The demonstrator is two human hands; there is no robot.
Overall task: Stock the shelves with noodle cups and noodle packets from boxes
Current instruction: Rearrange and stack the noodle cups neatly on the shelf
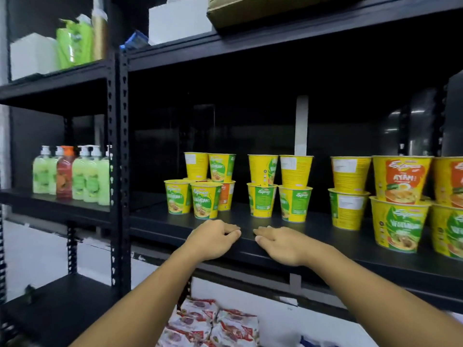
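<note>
From the head camera, both hands sit at the near edge of a black shelf (325,235), holding nothing. The left hand (213,239) has its fingers loosely bent and close together. The right hand (283,244) lies flatter, fingers together and pointing left; the fingertips of the two hands are near each other but apart. Just beyond them on the same shelf stand yellow noodle cups (278,187), stacked two high in three clusters: left, middle and right. Noodle packets (213,324) lie in a heap on the level below, under the left arm. On the rack to the left stand soap bottles (72,174), with green pouches (72,43) above them; on the top shelf sit a white box (178,21) and a brown carton (275,8).
</note>
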